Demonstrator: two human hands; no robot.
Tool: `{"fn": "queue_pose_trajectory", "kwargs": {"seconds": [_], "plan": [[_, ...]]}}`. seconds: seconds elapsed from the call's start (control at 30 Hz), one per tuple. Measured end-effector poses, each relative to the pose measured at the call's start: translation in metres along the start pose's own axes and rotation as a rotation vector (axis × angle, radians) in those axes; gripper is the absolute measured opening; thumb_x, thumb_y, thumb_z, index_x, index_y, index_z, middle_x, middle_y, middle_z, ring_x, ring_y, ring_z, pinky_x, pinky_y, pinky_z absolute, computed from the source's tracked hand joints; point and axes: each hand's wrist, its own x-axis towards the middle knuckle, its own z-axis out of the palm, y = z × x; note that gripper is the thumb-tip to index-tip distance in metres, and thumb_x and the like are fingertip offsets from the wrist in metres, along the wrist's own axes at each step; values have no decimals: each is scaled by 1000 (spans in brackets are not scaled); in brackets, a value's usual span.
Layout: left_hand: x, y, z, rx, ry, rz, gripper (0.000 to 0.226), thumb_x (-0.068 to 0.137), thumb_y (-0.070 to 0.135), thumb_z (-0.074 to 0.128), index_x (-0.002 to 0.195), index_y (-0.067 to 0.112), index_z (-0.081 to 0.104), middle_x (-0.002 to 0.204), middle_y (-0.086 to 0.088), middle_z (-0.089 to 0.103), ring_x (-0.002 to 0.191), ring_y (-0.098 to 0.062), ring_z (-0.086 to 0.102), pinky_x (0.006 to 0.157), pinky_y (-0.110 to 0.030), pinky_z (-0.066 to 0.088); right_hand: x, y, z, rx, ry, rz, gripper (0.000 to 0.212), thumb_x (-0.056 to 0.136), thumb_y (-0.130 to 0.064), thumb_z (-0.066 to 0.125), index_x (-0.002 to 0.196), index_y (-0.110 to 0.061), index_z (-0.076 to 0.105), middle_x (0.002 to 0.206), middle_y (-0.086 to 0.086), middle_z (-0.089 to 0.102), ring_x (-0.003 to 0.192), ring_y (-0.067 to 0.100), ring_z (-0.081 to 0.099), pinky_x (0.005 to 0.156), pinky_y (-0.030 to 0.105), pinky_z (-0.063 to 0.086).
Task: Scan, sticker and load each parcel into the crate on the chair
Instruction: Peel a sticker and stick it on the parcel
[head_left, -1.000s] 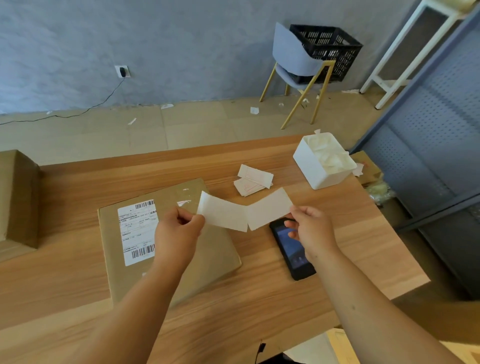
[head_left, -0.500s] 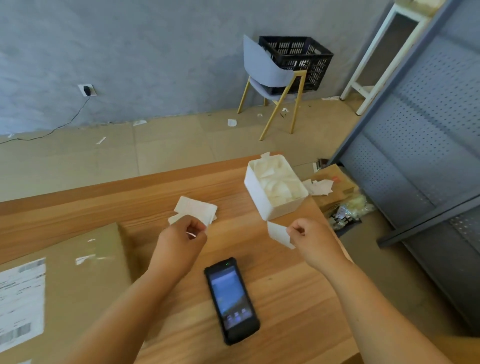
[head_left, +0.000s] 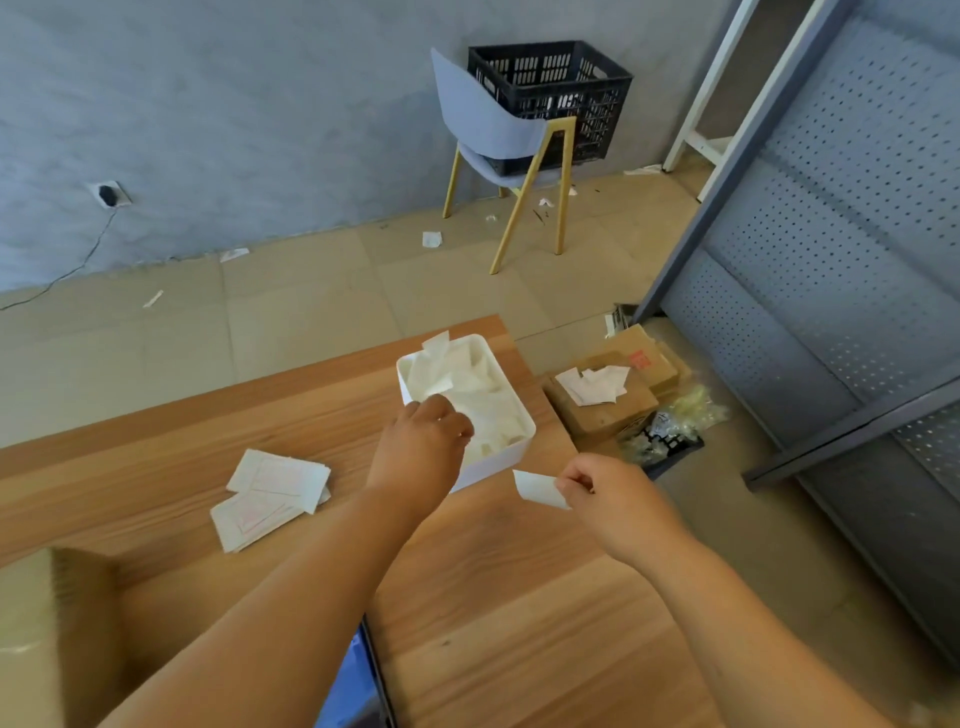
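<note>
White sticker (head_left: 540, 487) pinched by its right end in the fingers of the right hand (head_left: 615, 493), long axis pointing left over the wooden tabletop (head_left: 493, 597). Brown cardboard parcel (head_left: 47, 639), only a plain corner in view, lies well apart at lower left, nearer the left hand (head_left: 423, 441), whose fingers curl over the white bin (head_left: 504, 460) of paper scraps; whether they hold one cannot be told. Black crate (head_left: 561, 83) sits on the chair (head_left: 483, 119) beyond
</note>
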Motion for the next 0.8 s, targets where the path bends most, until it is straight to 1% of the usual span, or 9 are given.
{"fn": "queue_pose_trajectory", "kwargs": {"seconds": [0.07, 0.13, 0.23, 0.33, 0.43, 0.53, 0.7, 0.77, 0.8], "plan": [[-5, -6, 13, 141, -97, 10, 26, 94, 18, 49, 114, 24, 64, 113, 2, 55, 95, -22, 50, 78, -29, 39, 2, 7, 1, 36, 1, 3, 20, 94, -28, 51, 76, -30, 58, 80, -12, 60, 71, 7, 55, 57, 30, 44], [-12, -11, 18, 189, -149, 14, 32, 93, 17, 50, 122, 26, 60, 116, 2, 54, 101, -25, 51, 84, -34, 42, 4, 11, 4, 55, -3, 6, 20, 93, -27, 52, 75, -30, 58, 79, -12, 60, 72, 8, 56, 60, 31, 46], [-19, -14, 17, 162, -135, -10, 36, 89, 11, 56, 124, 20, 60, 116, -4, 58, 101, -32, 55, 84, -44, 46, 6, 14, 8, 60, -17, -1, 20, 94, -28, 52, 75, -31, 58, 80, -12, 60, 72, 8, 55, 57, 29, 44], [-26, -14, 11, 122, -80, -13, 33, 89, 12, 58, 122, 15, 62, 112, -7, 62, 99, -33, 58, 80, -46, 48, 6, 11, 11, 70, -24, -12, 22, 94, -27, 52, 73, -31, 56, 79, -12, 59, 70, 7, 54, 53, 26, 39], [-36, -13, 0, -5, -33, -75, 24, 90, 21, 59, 111, 14, 68, 108, -4, 63, 96, -28, 60, 79, -40, 50, 2, 5, 12, 56, -13, -27, 20, 94, -28, 51, 75, -31, 58, 81, -12, 61, 72, 6, 55, 53, 26, 39], [-52, -16, -13, -125, -35, -184, 20, 90, 30, 58, 100, 18, 70, 103, 2, 63, 84, -18, 62, 76, -38, 51, -6, -3, 12, 54, -8, -52, 22, 94, -27, 52, 73, -31, 58, 77, -11, 63, 69, 8, 56, 54, 27, 42], [-105, -31, -34, -259, -66, -339, 15, 88, 37, 59, 89, 25, 68, 91, 11, 62, 74, 0, 56, 63, -15, 42, -27, -27, 29, 118, -66, -75, 21, 93, -24, 54, 75, -31, 62, 73, -15, 68, 71, 8, 61, 64, 31, 49], [-131, -40, -42, -315, -97, -409, 10, 88, 37, 58, 86, 31, 65, 89, 15, 60, 74, 5, 54, 58, -7, 36, -36, -41, 41, 165, -101, -111, 19, 91, -21, 58, 76, -31, 63, 79, -12, 69, 75, 8, 63, 68, 28, 49], [-144, -45, -46, -343, -102, -436, 8, 88, 37, 59, 84, 33, 64, 88, 15, 60, 75, 5, 54, 57, -6, 35, -41, -50, 48, 196, -126, -128, 19, 90, -20, 60, 77, -33, 64, 82, -11, 70, 76, 6, 64, 67, 24, 48]]}}
